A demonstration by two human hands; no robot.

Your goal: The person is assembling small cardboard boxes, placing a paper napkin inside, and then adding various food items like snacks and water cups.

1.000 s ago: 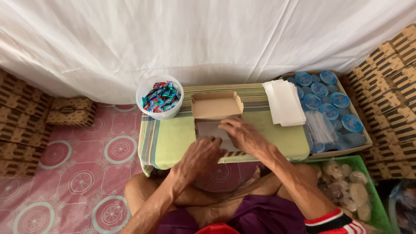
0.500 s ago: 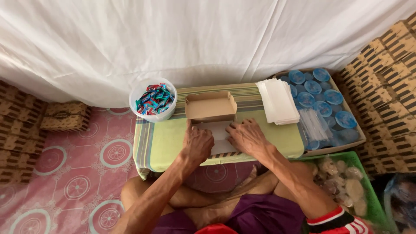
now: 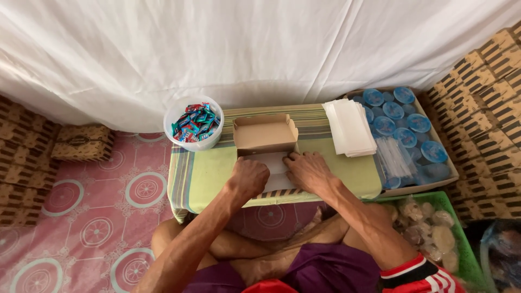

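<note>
Cardboard box (image 3: 265,134), brown and open-topped, stands on the surface (image 3: 206,176) just beyond both hands, its flat white lid flap (image 3: 274,165) lying toward the person and pinned under them. Left hand (image 3: 248,178) is curled into a loose fist, knuckles up, pressing on the near left part of the flap. Right hand (image 3: 308,170) lies flat beside it, fingers spread and stretched forward so the tips touch the box's front edge. Left of the left hand and a little farther off, a white bowl (image 3: 194,130) of small red and blue wrapped sweets sits at the surface's corner. Right of the right hand and beyond it rests a stack of white paper sheets (image 3: 349,127). Farther right, off the surface, a carton (image 3: 408,130) holds blue-lidded sealed cups, and nearer the person a green basket (image 3: 434,228) holds wrapped pale items.
</note>
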